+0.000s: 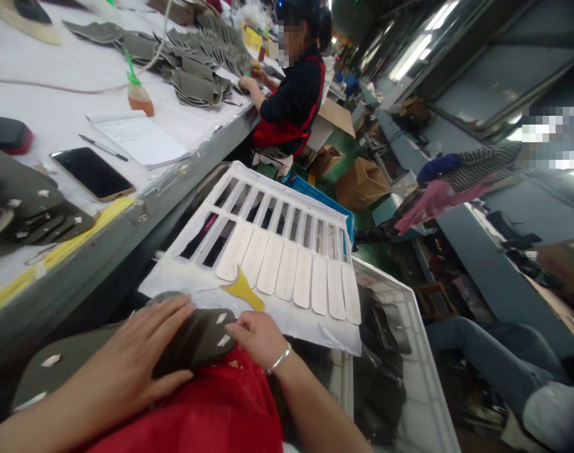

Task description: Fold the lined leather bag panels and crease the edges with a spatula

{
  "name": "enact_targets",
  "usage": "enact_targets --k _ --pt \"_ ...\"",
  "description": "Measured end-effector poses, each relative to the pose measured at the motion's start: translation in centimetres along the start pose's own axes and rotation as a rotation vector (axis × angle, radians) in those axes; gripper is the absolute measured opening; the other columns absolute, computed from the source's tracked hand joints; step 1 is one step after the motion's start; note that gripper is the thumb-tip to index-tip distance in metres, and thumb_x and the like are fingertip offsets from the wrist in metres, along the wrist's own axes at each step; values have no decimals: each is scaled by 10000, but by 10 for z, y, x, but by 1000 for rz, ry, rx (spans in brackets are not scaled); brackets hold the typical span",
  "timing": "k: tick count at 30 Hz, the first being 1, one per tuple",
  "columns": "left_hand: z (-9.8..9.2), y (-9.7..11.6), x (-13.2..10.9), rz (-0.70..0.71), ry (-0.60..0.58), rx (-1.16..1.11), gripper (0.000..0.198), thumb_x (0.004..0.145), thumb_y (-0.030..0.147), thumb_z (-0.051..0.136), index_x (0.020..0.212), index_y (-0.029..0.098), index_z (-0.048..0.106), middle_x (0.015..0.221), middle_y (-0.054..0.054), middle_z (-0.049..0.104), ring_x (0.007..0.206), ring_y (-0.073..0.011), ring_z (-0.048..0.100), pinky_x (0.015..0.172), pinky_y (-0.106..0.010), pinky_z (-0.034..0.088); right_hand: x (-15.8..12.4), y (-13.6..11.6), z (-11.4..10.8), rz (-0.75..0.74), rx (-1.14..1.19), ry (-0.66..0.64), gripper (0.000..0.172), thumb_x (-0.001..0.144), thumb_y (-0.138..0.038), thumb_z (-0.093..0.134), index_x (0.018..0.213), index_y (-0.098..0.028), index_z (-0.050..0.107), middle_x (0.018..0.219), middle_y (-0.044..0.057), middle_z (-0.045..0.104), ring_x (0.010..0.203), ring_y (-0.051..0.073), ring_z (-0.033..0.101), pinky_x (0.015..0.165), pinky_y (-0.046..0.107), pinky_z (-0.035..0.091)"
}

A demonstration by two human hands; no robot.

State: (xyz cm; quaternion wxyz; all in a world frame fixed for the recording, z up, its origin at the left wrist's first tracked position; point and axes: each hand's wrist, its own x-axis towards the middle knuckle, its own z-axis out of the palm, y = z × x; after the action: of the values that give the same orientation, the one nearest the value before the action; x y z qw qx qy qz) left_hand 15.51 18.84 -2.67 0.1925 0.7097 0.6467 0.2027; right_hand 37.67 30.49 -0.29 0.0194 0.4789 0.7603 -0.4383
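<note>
A flat olive-grey cut piece [197, 336] with rounded ends and small white tabs lies across my lap, over a red apron [211, 415]. On its upper face my left hand [140, 343] rests flat, fingers stretched out and thumb apart. My right hand [258, 340] is closed at the piece's right end, thumb and forefinger pinching the edge between two white tabs. Just beyond sits a white slotted rack [249, 296] with a row of white oblong pieces [287, 270] and a yellow scraper-shaped tool [243, 289] on it.
The workbench [168, 195] at left bears a phone [92, 172], a pen [102, 147], a notepad [140, 138], a green-tipped bottle [138, 91] and stacked grey pieces [197, 69]. A co-worker [291, 88] sits farther along. A white crate [405, 352] stands at right.
</note>
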Motion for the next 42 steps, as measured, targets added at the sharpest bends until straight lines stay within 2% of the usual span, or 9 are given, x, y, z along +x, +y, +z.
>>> enact_targets --k 1,3,6,13,20,29,37,42 --pt "5 9 10 60 -42 30 865 605 545 686 1340 186 404 1409 -121 417 1261 -333 394 1064 -441 303 -1 -1 0 -13 -24 -2 279 830 -378 550 656 -163 585 556 -32 533 559 85 460 558 213 293" --pt "15 24 28 92 -129 71 924 555 494 723 1342 137 395 1366 -165 461 1227 -340 432 1040 -456 320 -2 -3 -1 -48 -93 9 304 861 -371 499 651 -162 572 567 -23 528 559 88 443 559 219 282" --pt "26 32 40 46 -185 84 821 563 422 719 1282 123 459 1287 -179 533 1160 -334 491 1003 -460 342 -3 -3 1 -98 -206 34 344 896 -359 426 643 -162 550 595 -9 523 565 95 417 560 233 264" --pt "31 26 33 58 -99 75 675 629 377 691 1231 148 491 1225 -140 577 1090 -295 532 973 -432 366 -2 5 3 -76 -143 0 302 883 -369 463 693 -160 570 641 -12 554 589 87 451 558 213 268" --pt "31 31 39 57 -78 137 678 617 379 719 1213 139 506 1191 -136 602 1068 -293 549 941 -435 394 0 5 1 -27 -150 17 289 875 -374 474 715 -166 594 662 -1 607 604 95 490 559 212 278" --pt "35 30 34 110 -9 193 625 667 411 668 1206 132 519 1187 -141 606 1053 -289 560 927 -412 392 3 3 -4 -101 -362 -5 307 865 -429 479 732 -190 617 704 13 664 644 135 563 555 245 280" --pt "35 33 38 119 -48 227 652 674 452 655 1205 101 515 1192 -162 598 1057 -303 555 915 -423 397 4 -2 -5 -165 -587 -23 397 896 -470 382 784 -188 636 763 46 686 678 195 620 534 266 336" --pt "36 37 39 128 -47 224 650 680 452 650 1199 87 507 1193 -181 590 1061 -316 547 912 -442 391 2 -4 -4 -174 -610 -21 383 897 -457 373 815 -187 632 795 54 690 712 210 632 555 276 396"
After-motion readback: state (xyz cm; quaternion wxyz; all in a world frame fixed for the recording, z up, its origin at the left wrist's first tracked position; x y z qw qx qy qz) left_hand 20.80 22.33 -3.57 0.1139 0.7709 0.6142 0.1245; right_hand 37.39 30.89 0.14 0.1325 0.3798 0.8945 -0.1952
